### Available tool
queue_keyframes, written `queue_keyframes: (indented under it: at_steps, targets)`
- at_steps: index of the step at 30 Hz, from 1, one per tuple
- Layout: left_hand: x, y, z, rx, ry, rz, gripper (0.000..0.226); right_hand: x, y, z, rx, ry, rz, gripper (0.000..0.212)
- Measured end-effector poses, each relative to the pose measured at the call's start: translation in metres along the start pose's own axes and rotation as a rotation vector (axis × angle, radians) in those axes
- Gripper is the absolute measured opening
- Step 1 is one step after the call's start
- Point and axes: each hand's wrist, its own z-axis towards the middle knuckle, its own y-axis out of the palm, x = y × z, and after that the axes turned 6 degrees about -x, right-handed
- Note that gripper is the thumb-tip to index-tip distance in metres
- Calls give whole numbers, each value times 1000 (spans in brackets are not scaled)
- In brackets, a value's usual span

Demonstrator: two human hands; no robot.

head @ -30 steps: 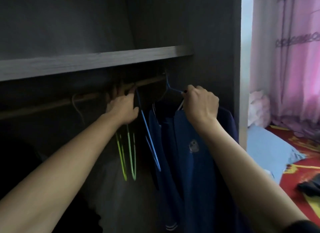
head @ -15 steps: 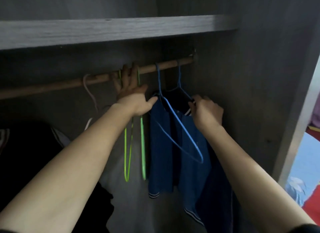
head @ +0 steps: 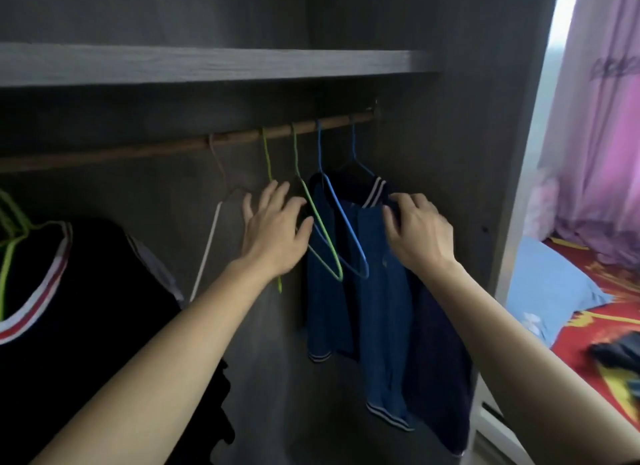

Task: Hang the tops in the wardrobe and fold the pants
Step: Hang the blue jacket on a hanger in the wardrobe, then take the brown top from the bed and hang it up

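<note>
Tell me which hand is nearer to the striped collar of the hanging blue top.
The right hand: its fingertips are at the striped collar. The left hand is open, further left by the green wire hangers.

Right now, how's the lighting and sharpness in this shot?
Head view: wardrobe interior dim, black top nearly lost in shadow; pink curtain bright and washed out; shelf edge bows from the wide lens; left hand and right hand slightly soft.
</note>
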Motion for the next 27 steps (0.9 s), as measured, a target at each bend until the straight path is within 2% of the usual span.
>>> queue_keyframes:
  at_steps: [4,13,17,20,27]
  targets:
    - [6,8,-71,20,113,12,48,-9,-17,-66,21,-8,-35,38]
    - [62,46,-168,-55,201,-164,55,38,-72,-214,-198,94,-253,41]
    - [128,60,-186,-101,234,-248,58,82,-116,-265,-286,196,-348,51]
    - [189,70,-204,-139,248,-324,62,126,-149,-301,-266,254,-379,57]
    - [358,95,-201,-262,404,-354,69,255,-222,-370,-239,407,-446,72]
